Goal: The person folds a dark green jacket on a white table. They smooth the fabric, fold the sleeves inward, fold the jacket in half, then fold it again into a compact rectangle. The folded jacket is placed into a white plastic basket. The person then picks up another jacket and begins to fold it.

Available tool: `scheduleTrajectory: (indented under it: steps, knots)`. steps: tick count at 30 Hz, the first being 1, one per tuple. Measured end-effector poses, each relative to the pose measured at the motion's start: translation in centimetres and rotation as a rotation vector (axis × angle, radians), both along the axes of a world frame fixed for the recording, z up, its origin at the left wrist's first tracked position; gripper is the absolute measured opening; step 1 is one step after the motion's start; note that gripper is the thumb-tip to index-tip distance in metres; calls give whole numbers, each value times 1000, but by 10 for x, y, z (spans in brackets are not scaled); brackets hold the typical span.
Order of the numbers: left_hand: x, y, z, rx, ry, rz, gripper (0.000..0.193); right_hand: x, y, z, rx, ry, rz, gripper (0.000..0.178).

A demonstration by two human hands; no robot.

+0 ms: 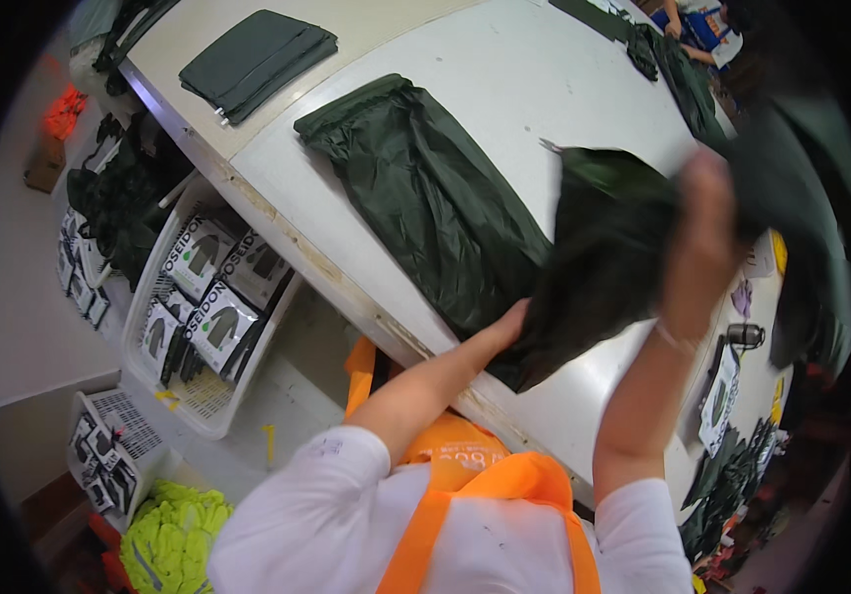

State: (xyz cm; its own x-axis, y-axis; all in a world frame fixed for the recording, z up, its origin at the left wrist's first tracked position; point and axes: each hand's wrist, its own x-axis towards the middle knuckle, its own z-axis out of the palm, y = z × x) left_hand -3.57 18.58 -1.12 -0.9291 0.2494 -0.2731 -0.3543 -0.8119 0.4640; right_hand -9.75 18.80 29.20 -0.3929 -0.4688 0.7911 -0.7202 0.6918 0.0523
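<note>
A pair of dark green rain trousers point(425, 188) lies lengthwise on the white table, its gathered elastic waistband at the far left. The lower part of the fabric is lifted and folded up toward my right side. My left hand point(510, 325) is at the near edge of the trousers, its thumb showing and its other fingers hidden by the cloth. Raised higher on the right, my right hand point(704, 223) is closed on the lifted cloth and smeared by motion. Loose dark fabric swings out beyond it, also blurred.
A folded dark green stack point(259, 61) sits at the table's far left. Below the left edge, a white plastic basket point(212, 421) holds several packaged garments. Bright yellow cloth point(176, 540) lies at lower left. A dark bottle point(745, 336) stands at right. Another person point(707, 32) works at far right.
</note>
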Motion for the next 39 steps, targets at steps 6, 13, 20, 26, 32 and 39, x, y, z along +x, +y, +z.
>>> scheduleTrajectory:
  steps: [6, 13, 20, 26, 32, 39]
  knots:
    - [41, -39, 38, -1141, 464, -131, 39, -7, -169, -142, 12, -1174, 329, 72]
    - [58, -80, 58, -1610, 616, -180, 39, -51, 41, -191, -277, -976, -29, 32]
    - [62, -61, 79, -1704, 722, -262, 39, 2, 119, -260, -199, -1114, -233, 33]
    - [62, -42, 50, -1594, 794, -143, 36, -4, 138, -260, -236, -1054, -218, 35]
    - [138, -52, 46, -1894, 1078, -302, 62, 12, 132, -257, -242, -979, -289, 33]
    - [132, -20, 24, -1902, 953, -359, 62, 28, 102, -220, -18, -604, -206, 61]
